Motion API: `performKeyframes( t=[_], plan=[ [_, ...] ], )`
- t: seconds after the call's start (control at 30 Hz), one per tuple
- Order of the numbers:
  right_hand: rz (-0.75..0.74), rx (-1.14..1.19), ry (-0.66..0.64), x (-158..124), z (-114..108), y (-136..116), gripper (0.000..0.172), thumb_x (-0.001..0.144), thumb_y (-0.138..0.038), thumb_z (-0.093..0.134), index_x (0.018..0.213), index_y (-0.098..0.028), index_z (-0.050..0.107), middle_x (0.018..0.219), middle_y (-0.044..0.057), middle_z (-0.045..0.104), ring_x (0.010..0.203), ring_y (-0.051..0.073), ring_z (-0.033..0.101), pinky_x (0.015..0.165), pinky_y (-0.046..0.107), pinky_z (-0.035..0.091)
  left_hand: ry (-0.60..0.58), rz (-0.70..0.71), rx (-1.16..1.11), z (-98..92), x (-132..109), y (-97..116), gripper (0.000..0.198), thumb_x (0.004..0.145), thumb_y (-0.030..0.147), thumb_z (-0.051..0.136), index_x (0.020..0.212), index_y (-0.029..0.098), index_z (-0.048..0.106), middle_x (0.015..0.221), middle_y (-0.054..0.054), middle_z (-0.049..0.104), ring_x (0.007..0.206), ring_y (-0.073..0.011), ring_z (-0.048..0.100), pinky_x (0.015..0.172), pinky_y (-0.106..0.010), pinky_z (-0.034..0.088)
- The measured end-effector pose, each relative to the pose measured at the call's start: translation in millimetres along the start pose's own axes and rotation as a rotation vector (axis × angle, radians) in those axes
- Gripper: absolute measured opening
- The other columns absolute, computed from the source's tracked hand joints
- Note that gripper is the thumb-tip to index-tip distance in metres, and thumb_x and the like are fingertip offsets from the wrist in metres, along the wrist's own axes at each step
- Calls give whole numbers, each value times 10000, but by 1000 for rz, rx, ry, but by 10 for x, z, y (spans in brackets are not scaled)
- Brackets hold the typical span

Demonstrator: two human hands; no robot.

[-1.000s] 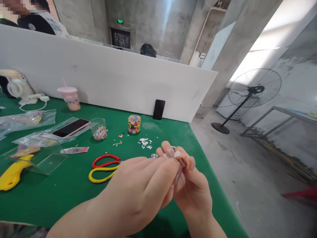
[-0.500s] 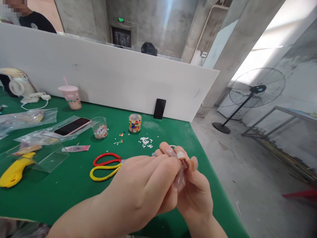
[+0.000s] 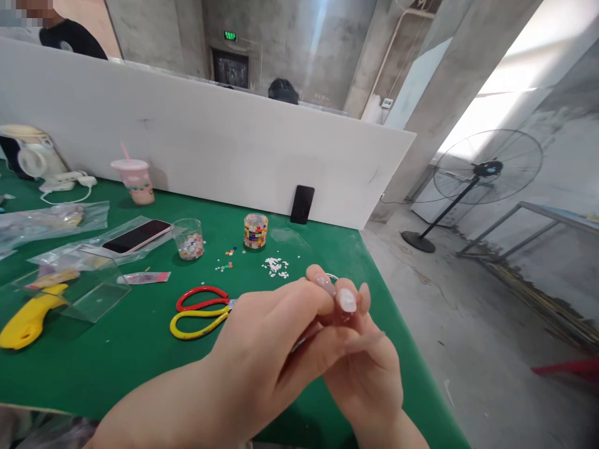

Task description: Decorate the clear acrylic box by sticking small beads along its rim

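My left hand [image 3: 276,349] and my right hand [image 3: 369,362] meet over the green table, fingertips pressed together. Whatever lies between them is mostly hidden; a thin pale curved edge shows above the fingers. Left of my hands lie scissors [image 3: 201,315] with one red and one yellow handle loop, their blades covered by my left hand. Beyond my fingers is a small pile of white pieces [image 3: 276,267]. Behind it stands a glass [image 3: 256,232] covered in coloured mosaic pieces. A clear cup [image 3: 189,242] holds loose mixed pieces.
On the left are a yellow-handled tool [image 3: 30,321], a clear plastic box [image 3: 96,290], a pink phone [image 3: 137,237], plastic bags and a pink drink cup [image 3: 135,181]. A black phone [image 3: 302,204] leans on the white partition [image 3: 210,137]. The table's edge runs along the right.
The fingers of my left hand have shifted and spread a little from their tight bunch, with the thumb now stretched rightward. A white nail shows more clearly between the hands.
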State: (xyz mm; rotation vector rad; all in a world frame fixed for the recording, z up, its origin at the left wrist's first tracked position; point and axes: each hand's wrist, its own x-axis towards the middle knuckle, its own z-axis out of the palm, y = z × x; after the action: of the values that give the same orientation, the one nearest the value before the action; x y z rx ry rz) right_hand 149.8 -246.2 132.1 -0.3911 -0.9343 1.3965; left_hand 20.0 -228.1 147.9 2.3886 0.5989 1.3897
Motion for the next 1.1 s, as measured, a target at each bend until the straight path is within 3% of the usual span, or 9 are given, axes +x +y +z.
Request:
performKeyframes(
  t=[0.2, 0.33, 0.5, 0.63, 0.77, 0.9, 1.0, 1.1],
  plan=[
    [-121, -139, 62, -44, -11, 56, 95, 826, -462, 730, 821, -404, 805, 880, 9, 589, 797, 149, 589, 744, 283, 560, 151, 153, 5, 100, 45, -41, 143, 943, 107, 507, 837, 204, 505, 630, 55, 410, 484, -76, 338, 402, -199, 298],
    [-180, -200, 97, -44, -37, 17, 166, 841, -524, 698, 801, -409, 811, 865, 16, 570, 750, 144, 560, 695, 277, 553, 121, 136, -75, 102, 61, -56, 134, 928, 64, 520, 885, 191, 528, 678, 38, 454, 540, -79, 392, 449, -194, 346],
    [-129, -151, 47, -22, -58, -55, 88, 774, -454, 789, 739, -374, 786, 806, 2, 548, 714, 137, 529, 644, 261, 536, 45, 149, -114, 49, 85, -43, 161, 916, 40, 523, 845, 181, 552, 674, 36, 472, 534, -69, 374, 436, -172, 351],
    [-110, -179, -5, 28, -74, -1, 246, 744, -488, 809, 965, -392, 758, 782, -22, 538, 664, 127, 500, 593, 252, 525, 30, 46, -257, 0, 89, 4, 191, 942, 109, 549, 775, 202, 540, 636, 55, 499, 529, -63, 436, 454, -165, 389],
    [-360, -355, -60, 69, -120, 74, 251, 825, -435, 754, 1073, -399, 740, 830, -27, 557, 710, 112, 545, 690, 263, 553, 39, -42, -392, -7, 63, 37, 221, 966, 100, 516, 777, 215, 526, 716, 63, 626, 612, -66, 539, 555, -163, 465],
    [-646, -650, -41, 37, -164, 89, 230, 928, -354, 653, 1132, -344, 757, 989, 17, 581, 830, 131, 609, 707, 286, 575, 97, 0, -382, 49, 51, 26, 226, 1004, 171, 505, 784, 212, 531, 738, 46, 651, 640, -78, 576, 631, -183, 503],
    [-848, -843, -21, -12, -183, 86, 276, 967, -284, 597, 1210, -299, 727, 1076, 48, 603, 863, 156, 633, 672, 328, 579, 185, 61, -369, 119, 62, 17, 282, 1034, 275, 492, 770, 197, 552, 651, 42, 578, 586, -68, 521, 556, -159, 441],
    [-957, -928, -35, -34, -195, 81, 263, 966, -226, 588, 1182, -269, 731, 1060, 51, 613, 825, 157, 646, 620, 335, 574, 231, 23, -364, 169, 70, 28, 348, 1028, 343, 508, 718, 186, 525, 585, 62, 475, 494, -54, 377, 466, -155, 351]
  ],
)
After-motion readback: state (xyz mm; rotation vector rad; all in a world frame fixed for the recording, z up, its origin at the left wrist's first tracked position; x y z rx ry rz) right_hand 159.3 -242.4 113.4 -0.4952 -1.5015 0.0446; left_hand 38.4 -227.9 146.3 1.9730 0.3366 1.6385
